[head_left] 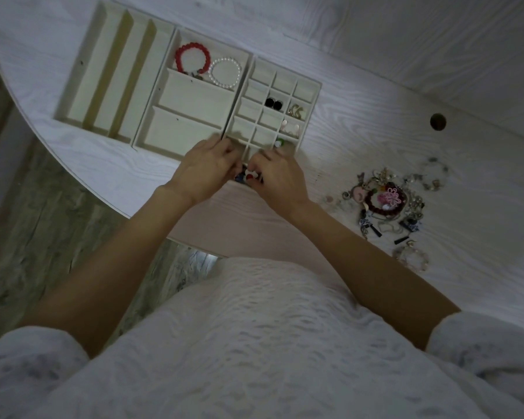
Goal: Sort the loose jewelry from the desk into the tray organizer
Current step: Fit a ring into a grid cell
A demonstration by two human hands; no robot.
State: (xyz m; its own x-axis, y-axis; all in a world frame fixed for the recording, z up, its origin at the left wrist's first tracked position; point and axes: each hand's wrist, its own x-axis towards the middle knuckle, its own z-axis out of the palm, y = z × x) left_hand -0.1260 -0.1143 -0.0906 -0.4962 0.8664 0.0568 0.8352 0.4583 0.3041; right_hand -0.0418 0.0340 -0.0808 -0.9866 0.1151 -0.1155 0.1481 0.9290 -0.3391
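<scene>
Working close together at the near edge of the grid tray (312, 95), the left hand (204, 169) and right hand (277, 179) both curl their fingers around a small cluster of jewelry (248, 176) with red, white and blue bits; what exactly it is, and which fingers pinch it, I cannot tell. Such pieces look light, small and slippery, probably with thin hooks or posts that bend or snag, so a fingertip pinch on the solid bead or body seems safer than on any wire. Several grid cells are filled: black studs (273, 103), gold earrings (296, 111), a pinkish pair (290, 127) and a green-and-white piece (279, 143). The middle tray (191, 99) holds a red bead bracelet (192, 60) and a pearl bracelet (226, 72) in its far compartment. The left tray (109, 71) shows long empty slots. A tangled pile of loose jewelry (387, 201) waits on the tabletop (436, 182) to the right, well apart from the trays; untangling chains there will likely need patience.
</scene>
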